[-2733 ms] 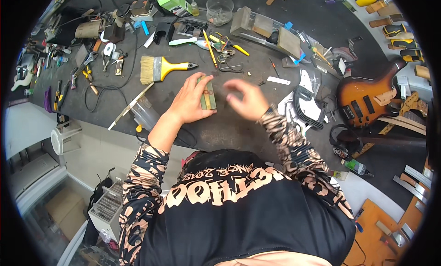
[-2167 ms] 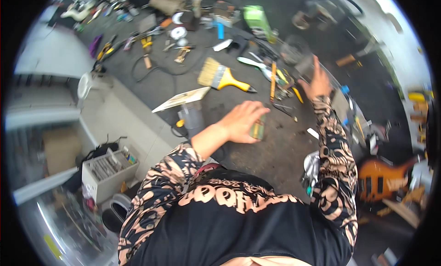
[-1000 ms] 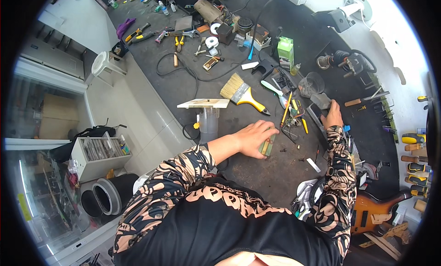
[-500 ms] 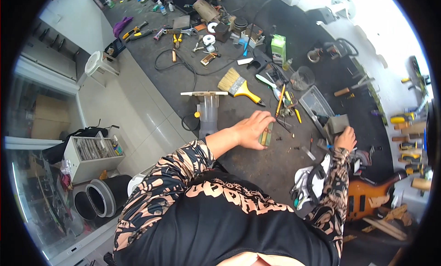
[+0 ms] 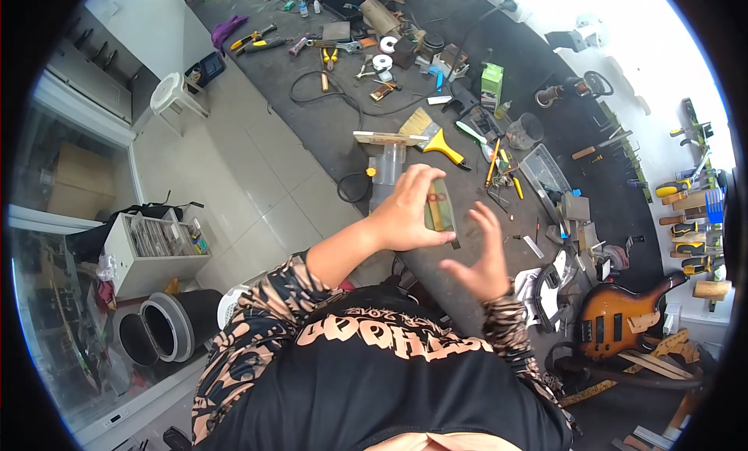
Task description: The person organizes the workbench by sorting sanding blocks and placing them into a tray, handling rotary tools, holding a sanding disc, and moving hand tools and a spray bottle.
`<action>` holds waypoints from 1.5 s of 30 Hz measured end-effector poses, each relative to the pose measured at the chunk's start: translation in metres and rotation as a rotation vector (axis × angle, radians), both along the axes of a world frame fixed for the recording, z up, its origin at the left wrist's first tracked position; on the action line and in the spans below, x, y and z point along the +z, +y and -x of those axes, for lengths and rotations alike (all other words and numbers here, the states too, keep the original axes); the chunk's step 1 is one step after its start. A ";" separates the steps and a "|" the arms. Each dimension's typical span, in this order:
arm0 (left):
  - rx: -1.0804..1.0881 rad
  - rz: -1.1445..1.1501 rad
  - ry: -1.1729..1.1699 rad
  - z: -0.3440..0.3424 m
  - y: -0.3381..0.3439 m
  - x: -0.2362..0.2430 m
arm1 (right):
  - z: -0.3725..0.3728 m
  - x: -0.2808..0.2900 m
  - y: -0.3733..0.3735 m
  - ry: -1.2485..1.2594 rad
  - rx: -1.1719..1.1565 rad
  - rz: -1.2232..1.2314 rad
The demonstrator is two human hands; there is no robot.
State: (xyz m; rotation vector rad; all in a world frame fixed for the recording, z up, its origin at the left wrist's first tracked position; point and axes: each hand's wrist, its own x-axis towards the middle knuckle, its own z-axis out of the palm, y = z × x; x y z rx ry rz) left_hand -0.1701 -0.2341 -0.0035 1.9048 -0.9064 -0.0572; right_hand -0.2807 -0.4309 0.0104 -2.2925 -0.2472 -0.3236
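Observation:
My left hand (image 5: 401,213) grips a small flat rectangular green block (image 5: 440,206) with a yellowish-brown band along it, its thumb at the lower end and fingers over the top. The block is held above the dark workbench, tilted upright; its exact kind I cannot make out. To its right, my right hand (image 5: 487,260) is apart from the block, thumb and fingers spread, with nothing in it. Just beyond my left hand stands a clear cylindrical stand (image 5: 392,164) topped by a pale flat bar (image 5: 387,139).
A wide yellow-handled paintbrush (image 5: 444,149) lies beyond the block. A clear plastic tray (image 5: 541,174) and a grey block (image 5: 576,207) sit to the right, near a sunburst electric guitar body (image 5: 615,318). Pliers (image 5: 330,59) and cables are farther off; a white stool (image 5: 175,93) stands left.
My right hand has left the grey block and come left toward my left hand, its fingers spreading. My left hand has raised the green block off the bench and turned it. The view has shifted.

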 end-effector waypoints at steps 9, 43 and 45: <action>0.355 -0.006 0.214 -0.019 0.165 0.031 | -0.057 -0.013 0.204 -0.362 -0.097 0.136; 0.317 -0.166 0.721 -0.630 0.289 -0.123 | -0.747 -0.162 0.180 0.893 -0.294 -0.477; 0.306 -0.331 0.693 -0.661 0.248 -0.129 | -0.748 -0.158 0.181 0.965 -0.341 -0.491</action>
